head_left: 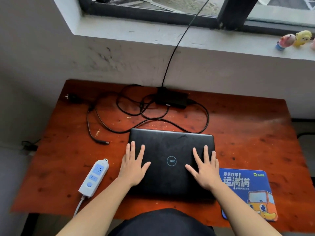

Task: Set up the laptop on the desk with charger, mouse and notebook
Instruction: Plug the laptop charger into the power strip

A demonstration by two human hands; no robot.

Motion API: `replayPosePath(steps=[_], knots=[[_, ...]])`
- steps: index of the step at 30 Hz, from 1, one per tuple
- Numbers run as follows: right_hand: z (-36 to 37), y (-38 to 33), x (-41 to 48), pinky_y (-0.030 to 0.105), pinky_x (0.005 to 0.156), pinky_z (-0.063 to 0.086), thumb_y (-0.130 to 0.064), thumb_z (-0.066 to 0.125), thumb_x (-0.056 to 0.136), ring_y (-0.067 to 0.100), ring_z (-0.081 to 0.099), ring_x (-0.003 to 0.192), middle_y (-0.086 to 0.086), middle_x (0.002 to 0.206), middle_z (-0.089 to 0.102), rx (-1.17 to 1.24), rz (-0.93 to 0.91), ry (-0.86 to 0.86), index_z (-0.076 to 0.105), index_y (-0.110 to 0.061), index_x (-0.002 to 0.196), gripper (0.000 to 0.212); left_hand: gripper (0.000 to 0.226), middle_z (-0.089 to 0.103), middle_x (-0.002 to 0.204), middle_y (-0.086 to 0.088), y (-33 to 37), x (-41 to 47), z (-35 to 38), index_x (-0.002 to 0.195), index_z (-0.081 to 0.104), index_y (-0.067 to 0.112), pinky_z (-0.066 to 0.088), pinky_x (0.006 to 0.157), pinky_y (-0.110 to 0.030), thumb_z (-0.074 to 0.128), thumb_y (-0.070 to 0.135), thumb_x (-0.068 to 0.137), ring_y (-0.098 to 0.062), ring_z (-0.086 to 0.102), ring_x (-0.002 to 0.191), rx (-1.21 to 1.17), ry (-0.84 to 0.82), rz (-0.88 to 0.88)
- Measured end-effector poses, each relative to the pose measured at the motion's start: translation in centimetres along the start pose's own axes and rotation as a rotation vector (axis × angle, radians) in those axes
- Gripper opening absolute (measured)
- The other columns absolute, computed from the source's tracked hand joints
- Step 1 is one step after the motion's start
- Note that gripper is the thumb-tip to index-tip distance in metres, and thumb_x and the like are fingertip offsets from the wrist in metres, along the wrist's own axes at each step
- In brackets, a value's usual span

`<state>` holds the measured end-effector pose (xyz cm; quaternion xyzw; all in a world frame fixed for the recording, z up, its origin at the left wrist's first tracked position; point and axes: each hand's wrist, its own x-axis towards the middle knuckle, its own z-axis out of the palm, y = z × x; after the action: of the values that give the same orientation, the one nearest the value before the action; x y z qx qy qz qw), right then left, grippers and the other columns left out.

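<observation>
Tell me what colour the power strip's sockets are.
Blue, set in the white power strip; the head view shows it left of the laptop.

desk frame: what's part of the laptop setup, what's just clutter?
Job:
- closed laptop, left hand and right hand flat on its lid
- charger brick with loose cable
- power strip
- mouse pad

Lying about:
- toy figures on the windowsill

No mouse or notebook in view.

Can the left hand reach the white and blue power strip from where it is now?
Probably yes. The left hand lies flat on the closed black laptop, and only bare wooden desk separates it from the white and blue power strip.
</observation>
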<state>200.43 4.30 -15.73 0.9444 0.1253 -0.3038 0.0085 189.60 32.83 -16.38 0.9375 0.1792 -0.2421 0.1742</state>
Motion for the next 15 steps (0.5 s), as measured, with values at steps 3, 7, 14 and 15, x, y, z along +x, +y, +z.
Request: replayPosePath(steps=[3,7,14,15], knots=[[-0.6,-1.0,0.3,0.053,0.122,0.002,-0.072,0.035,0.092,0.045,-0.018,0.149,0.011,0.164,-0.025,0.034,0.057,-0.012,-0.009,-0.042,0.156,0.083,0.070,-0.023,0.164,-0.006,-0.4,-0.2,-1.1,0.158,0.000,0.031,0.013,0.123,-0.046,0.034,0.053,0.101,-0.025,-0.024,0.150,-0.061,0.006,0.026],[-2.3,-5.5,1.2,0.052,0.121,0.012,-0.048,0.048,0.095,0.046,-0.005,0.150,0.020,0.166,-0.010,0.132,0.141,-0.003,0.002,-0.022,0.160,0.084,0.060,0.000,0.168,-0.005,-3.2,-0.4,-3.3,0.157,0.020,0.027,0.012,0.123,-0.044,0.034,0.047,0.102,-0.024,-0.004,0.154,-0.106,0.096,-0.009],[-2.2,-14.4,2.7,0.053,0.123,0.008,-0.059,0.046,0.092,0.047,-0.011,0.150,0.020,0.165,-0.015,0.050,-0.124,-0.041,0.002,-0.032,0.160,0.085,0.061,0.026,0.161,-0.007,-12.0,1.8,-6.4,0.149,0.038,0.023,0.029,0.114,-0.044,0.051,0.016,0.090,-0.026,0.016,0.150,0.034,0.215,-0.236],[-2.0,-15.2,2.6,0.055,0.122,0.005,-0.065,0.044,0.091,0.047,-0.014,0.149,0.022,0.164,-0.018,0.056,-0.116,-0.051,-0.002,-0.031,0.159,0.090,0.060,0.028,0.160,-0.006,-12.7,2.1,-6.8,0.149,0.038,0.023,0.030,0.113,-0.043,0.052,0.016,0.090,-0.025,0.018,0.149,0.066,0.215,-0.247]])
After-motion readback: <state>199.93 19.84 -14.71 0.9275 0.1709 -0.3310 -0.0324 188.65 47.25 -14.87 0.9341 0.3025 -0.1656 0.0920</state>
